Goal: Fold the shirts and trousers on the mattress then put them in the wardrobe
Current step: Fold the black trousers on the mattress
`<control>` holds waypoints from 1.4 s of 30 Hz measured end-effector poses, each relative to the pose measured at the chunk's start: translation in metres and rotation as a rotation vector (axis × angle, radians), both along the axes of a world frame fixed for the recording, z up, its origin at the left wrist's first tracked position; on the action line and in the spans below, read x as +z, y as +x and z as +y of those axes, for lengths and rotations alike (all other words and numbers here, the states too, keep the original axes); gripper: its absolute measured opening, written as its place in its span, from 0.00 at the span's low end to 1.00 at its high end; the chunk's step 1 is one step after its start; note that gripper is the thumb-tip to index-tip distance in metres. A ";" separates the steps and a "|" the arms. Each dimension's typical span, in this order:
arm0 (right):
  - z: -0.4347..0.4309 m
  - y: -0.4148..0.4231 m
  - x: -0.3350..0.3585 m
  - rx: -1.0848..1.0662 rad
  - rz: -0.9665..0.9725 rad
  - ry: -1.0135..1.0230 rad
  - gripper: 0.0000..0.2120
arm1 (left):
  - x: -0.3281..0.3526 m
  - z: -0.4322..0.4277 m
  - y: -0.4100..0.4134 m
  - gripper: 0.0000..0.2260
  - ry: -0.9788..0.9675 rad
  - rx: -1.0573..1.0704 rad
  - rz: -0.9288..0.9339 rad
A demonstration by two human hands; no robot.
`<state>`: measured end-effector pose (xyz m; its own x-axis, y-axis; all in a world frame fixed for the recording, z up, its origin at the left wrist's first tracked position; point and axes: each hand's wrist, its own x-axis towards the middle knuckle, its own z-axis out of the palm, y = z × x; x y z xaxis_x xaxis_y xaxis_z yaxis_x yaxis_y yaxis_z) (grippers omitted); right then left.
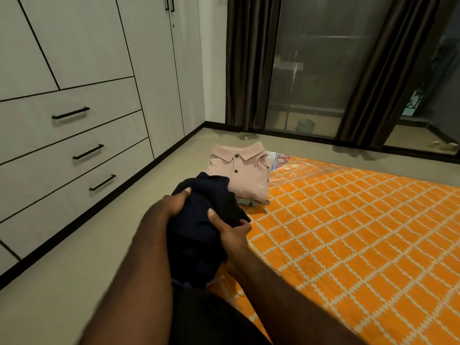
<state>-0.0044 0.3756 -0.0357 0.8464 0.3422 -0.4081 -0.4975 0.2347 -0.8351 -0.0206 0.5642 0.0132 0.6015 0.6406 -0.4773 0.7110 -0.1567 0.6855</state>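
I hold a folded dark navy garment (199,220) between both hands above the near left corner of the orange checked mattress (348,232). My left hand (174,202) grips its left side with the thumb on top. On its right side my right hand (232,231) clamps the bundle, thumb pressed into the cloth. Just beyond it a folded pink polo shirt (242,170) lies at the mattress's far left corner, on top of a grey garment (246,201) of which only an edge shows. The white wardrobe (74,95) runs along the left wall, all doors and drawers closed.
A strip of beige floor (74,270) separates the mattress from the wardrobe's three black-handled drawers (88,151). Dark curtains (251,63) and glass sliding doors (318,70) fill the far wall. A plastic-wrapped label (280,158) pokes out beside the pink shirt.
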 end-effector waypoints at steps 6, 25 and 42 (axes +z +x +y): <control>-0.002 0.002 0.012 0.047 0.050 0.022 0.58 | 0.006 0.000 -0.001 0.48 0.113 0.034 -0.001; -0.098 0.044 0.064 -0.077 -0.162 -0.229 0.48 | 0.077 -0.092 0.015 0.38 0.597 0.003 -0.131; -0.398 0.092 0.046 0.258 -0.548 -1.556 0.45 | -0.039 -0.404 0.072 0.25 0.265 -0.774 -0.363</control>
